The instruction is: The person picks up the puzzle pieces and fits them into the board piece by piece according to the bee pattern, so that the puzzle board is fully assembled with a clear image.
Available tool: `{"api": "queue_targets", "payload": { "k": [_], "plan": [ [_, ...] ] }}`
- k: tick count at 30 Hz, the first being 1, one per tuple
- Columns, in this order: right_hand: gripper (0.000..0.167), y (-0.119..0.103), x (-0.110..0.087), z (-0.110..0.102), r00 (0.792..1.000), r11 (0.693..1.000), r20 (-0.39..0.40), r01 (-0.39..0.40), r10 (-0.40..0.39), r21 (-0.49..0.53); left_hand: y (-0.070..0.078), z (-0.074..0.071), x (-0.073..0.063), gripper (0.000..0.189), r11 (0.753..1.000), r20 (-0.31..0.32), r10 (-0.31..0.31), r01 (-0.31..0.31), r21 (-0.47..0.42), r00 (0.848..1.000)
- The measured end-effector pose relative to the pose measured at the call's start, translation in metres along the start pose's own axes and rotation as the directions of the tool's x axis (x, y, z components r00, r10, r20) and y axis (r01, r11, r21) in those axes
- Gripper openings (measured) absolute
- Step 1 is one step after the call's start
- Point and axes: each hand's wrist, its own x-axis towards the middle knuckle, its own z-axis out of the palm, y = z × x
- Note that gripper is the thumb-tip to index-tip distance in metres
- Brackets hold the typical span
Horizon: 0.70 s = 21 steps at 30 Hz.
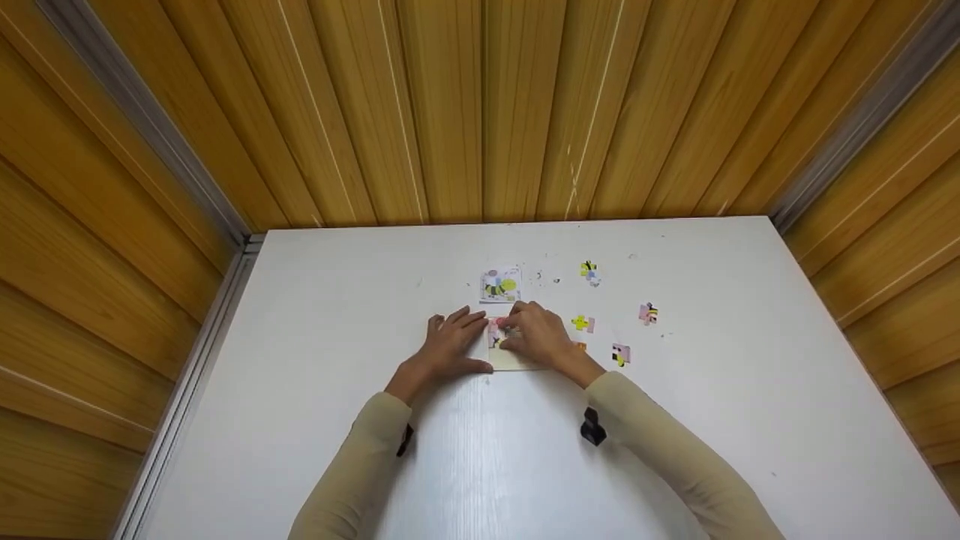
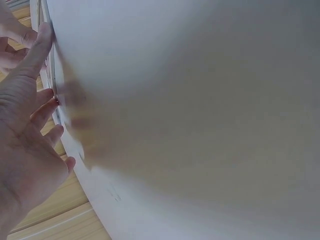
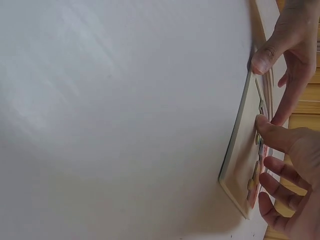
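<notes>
A small pale puzzle board (image 1: 517, 362) lies on the white table, partly filled with pink and coloured pieces along its far and left parts. My left hand (image 1: 451, 347) rests at its left side, fingers extended, with the thumb touching the near left corner. Over the board, my right hand (image 1: 541, 335) has its thumb and index finger around a puzzle piece (image 1: 512, 331), which is mostly covered. In the right wrist view, the right thumb (image 3: 275, 135) touches the pieces' edge while the other fingers bend loosely beyond it.
Loose puzzle pieces lie to the right, among them a yellow one (image 1: 583, 323), a pink one (image 1: 649, 313) and a black-and-yellow one (image 1: 621, 355). More pieces (image 1: 589, 271) are farther back. A bee picture card (image 1: 500, 285) sits just beyond the board. Wood-patterned walls enclose the table (image 1: 337, 300).
</notes>
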Motion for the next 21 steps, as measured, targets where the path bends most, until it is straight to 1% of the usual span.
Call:
{"api": "queue_targets", "payload": {
  "k": [5,8,12,16,19,21],
  "plan": [
    [0.019,-0.001,0.001,0.0,0.999,0.999,0.017,-0.032,0.032,0.03,0.0,-0.001,0.0,0.091,1.0,0.018,-0.01,0.01,0.003,1.0],
    [0.019,-0.002,0.002,-0.002,0.998,0.998,0.048,-0.05,0.048,0.045,0.0,-0.001,-0.001,0.091,1.0,0.019,-0.013,0.013,0.0,1.0],
    [0.024,-0.005,0.005,-0.007,0.994,0.996,0.095,-0.065,0.06,0.058,-0.001,-0.001,-0.001,0.092,1.0,0.016,-0.012,0.012,0.002,1.0],
    [0.028,-0.004,0.005,-0.002,0.995,0.991,0.077,-0.068,0.059,0.116,-0.002,0.001,-0.001,0.092,1.0,0.02,-0.01,0.01,-0.006,1.0],
    [0.026,-0.002,0.005,0.006,0.997,0.982,0.043,-0.07,0.063,0.177,-0.002,0.001,-0.001,0.091,1.0,0.021,-0.015,0.016,-0.015,1.0],
    [0.025,-0.003,0.005,0.009,0.997,0.977,0.039,-0.078,0.072,0.199,-0.002,0.001,-0.001,0.092,1.0,0.021,-0.019,0.02,-0.022,1.0]
  ]
}}
